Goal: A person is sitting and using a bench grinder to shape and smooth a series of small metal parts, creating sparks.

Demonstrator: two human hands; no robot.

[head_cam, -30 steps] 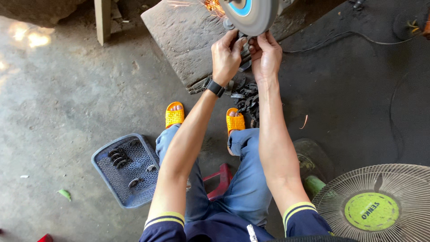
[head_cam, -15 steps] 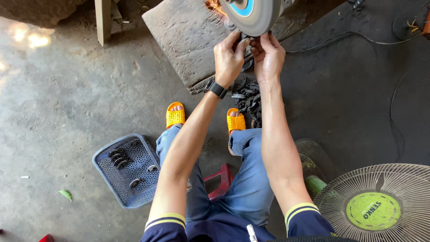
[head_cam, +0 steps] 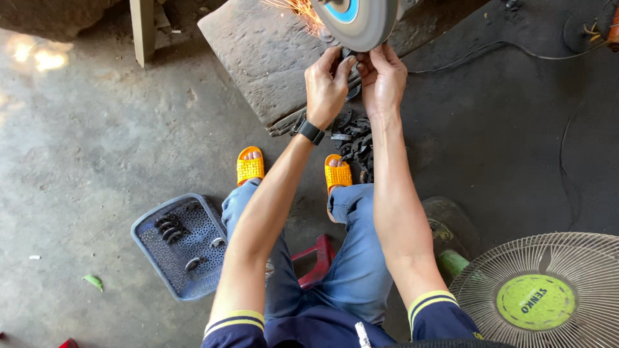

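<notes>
The person wears a dark navy short-sleeved shirt — each sleeve ends in a cuff banded with yellow and white stripes, one cuff (head_cam: 235, 320) at the lower middle of the frame and the other (head_cam: 433, 303) to its right. A small white mark shows on the shirt front at the bottom edge. The forearms are bare from cuff to wrist. On the left hand (head_cam: 327, 87) side, a black wristwatch (head_cam: 311, 132) with a dark band circles the wrist; the right hand (head_cam: 383, 82) carries nothing on its wrist. Faded blue jeans (head_cam: 351, 258) cover the legs, cuffs rolled up at the ankle. The feet sit in bright orange-yellow perforated slide sandals (head_cam: 250, 166) — toes bare at the front.
</notes>
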